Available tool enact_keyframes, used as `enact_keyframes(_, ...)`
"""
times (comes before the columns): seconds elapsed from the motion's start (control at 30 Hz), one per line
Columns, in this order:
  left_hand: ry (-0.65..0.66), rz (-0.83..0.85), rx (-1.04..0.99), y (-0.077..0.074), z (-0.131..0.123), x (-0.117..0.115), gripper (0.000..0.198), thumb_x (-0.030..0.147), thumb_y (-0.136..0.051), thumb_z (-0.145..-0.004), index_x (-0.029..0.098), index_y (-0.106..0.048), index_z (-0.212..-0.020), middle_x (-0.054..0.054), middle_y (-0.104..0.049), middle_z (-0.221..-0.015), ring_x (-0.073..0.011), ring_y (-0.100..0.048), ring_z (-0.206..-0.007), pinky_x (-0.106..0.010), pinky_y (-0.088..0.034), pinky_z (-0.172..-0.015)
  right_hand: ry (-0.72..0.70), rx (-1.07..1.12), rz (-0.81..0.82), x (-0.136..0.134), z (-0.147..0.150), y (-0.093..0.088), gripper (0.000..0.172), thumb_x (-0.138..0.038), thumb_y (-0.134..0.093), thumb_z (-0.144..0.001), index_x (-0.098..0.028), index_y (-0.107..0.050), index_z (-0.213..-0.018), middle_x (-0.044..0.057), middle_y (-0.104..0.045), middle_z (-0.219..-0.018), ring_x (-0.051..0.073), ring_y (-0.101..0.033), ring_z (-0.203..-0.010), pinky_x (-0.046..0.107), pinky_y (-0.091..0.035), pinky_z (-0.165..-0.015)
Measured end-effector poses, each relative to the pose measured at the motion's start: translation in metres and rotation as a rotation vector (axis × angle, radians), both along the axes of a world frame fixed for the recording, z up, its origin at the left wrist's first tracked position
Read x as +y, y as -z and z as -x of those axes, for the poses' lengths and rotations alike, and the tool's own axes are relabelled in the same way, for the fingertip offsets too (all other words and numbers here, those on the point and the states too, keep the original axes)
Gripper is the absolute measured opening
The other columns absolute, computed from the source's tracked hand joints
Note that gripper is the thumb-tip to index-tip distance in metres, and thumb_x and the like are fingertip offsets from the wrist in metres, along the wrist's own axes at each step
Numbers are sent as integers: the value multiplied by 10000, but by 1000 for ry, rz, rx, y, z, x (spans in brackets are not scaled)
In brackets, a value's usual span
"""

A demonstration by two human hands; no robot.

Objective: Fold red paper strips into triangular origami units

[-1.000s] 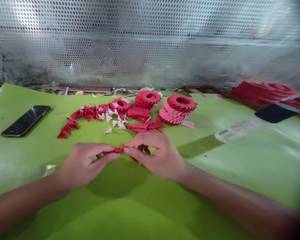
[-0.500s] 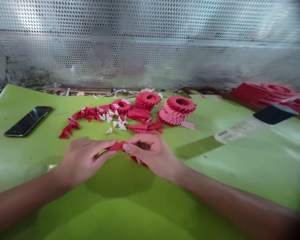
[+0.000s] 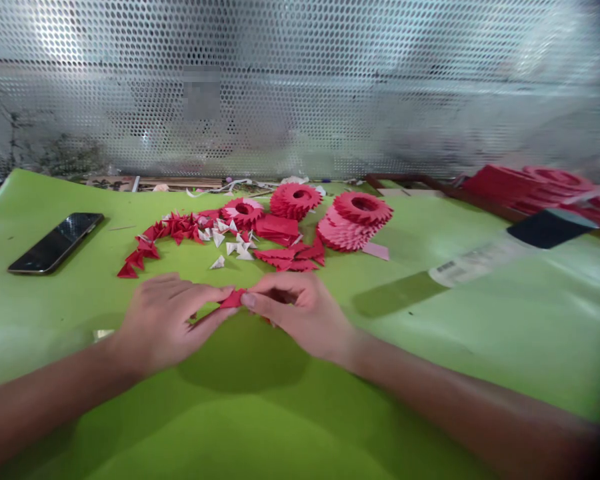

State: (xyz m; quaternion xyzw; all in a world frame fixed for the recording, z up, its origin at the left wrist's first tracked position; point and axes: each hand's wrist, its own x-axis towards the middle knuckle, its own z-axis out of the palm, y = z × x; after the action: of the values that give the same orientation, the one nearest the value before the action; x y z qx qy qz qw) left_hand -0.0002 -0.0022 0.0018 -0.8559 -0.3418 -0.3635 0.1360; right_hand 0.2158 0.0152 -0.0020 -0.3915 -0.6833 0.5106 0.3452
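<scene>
A small folded red paper piece (image 3: 233, 299) is pinched between my two hands above the green surface. My left hand (image 3: 173, 313) grips its left end with thumb and fingers, and my right hand (image 3: 297, 310) holds its right end. Beneath my right fingers a bit of red paper shows, mostly hidden. Just beyond lie small white folded pieces (image 3: 219, 262), a curved row of red folded pieces (image 3: 147, 248) and a stack of red paper (image 3: 279, 228). Round red paper rings (image 3: 296, 200) and a red and pink ring stack (image 3: 350, 227) stand behind them.
A black phone (image 3: 55, 243) lies at the left. On the right is a clear bag or tube with a dark end (image 3: 550, 228), near a tray (image 3: 490, 208) of red paper pieces. A perforated metal panel (image 3: 300, 87) rises behind the green surface (image 3: 260, 420).
The two hands have drawn slightly closer together, and the held red piece looks shorter. My right hand has shifted a little left, hiding more of the red paper beneath it.
</scene>
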Motion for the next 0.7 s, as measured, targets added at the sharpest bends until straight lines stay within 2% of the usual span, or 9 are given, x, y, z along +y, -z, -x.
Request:
enact_keyframes(0.1, -1, 6, -16, -1, -1, 0, 337, 369, -538, -1016, 201, -749, -815, 43, -754, -628, -85, -629, -449, -227, -428, -472, 31, 39, -42, -2, 2, -1, 292, -438, -699, -859, -156, -741, -797, -8, -583, -588, 71, -389, -455, 210, -253, -396)
enact_keyframes(0.27, 10, -22, -29, 0, 0, 1, 275, 321, -585, -995, 173, -745, -827, 23, -769, -657, -91, -637, -459, -236, -430, -481, 62, 90, -49, -4, 4, -3, 272, -403, -694, -859, -150, -713, -761, -37, -520, -530, 68, -385, -435, 206, -242, -390)
enact_keyframes(0.5, -21, 54, -7, 1, 1, -1, 259, 359, -573, -992, 218, -749, -864, 30, -761, -645, -108, -635, -467, -242, -426, -495, 58, 62, -41, -3, 5, 2, 266, -403, -688, -867, -152, -727, -786, -36, -532, -540, 61, -356, -427, 202, -224, -379)
enact_keyframes(0.6, 39, 224, -78, 0, 0, 0, 261, 407, -605, -959, 191, -746, -920, 13, -761, -672, -116, -644, -488, -232, -449, -492, 55, 34, -85, -4, 4, 1, 258, -400, -680, -879, -158, -733, -805, -34, -549, -550, 64, -378, -437, 198, -233, -380)
enact_keyframes(0.7, 82, 560, -172, -1, -2, 2, 257, 358, -560, -975, 183, -742, -927, 7, -776, -754, -113, -676, -551, -198, -471, -481, 15, -45, -153, 0, 1, -2, 260, -404, -645, -905, -170, -743, -848, -12, -614, -618, 72, -424, -462, 197, -275, -389)
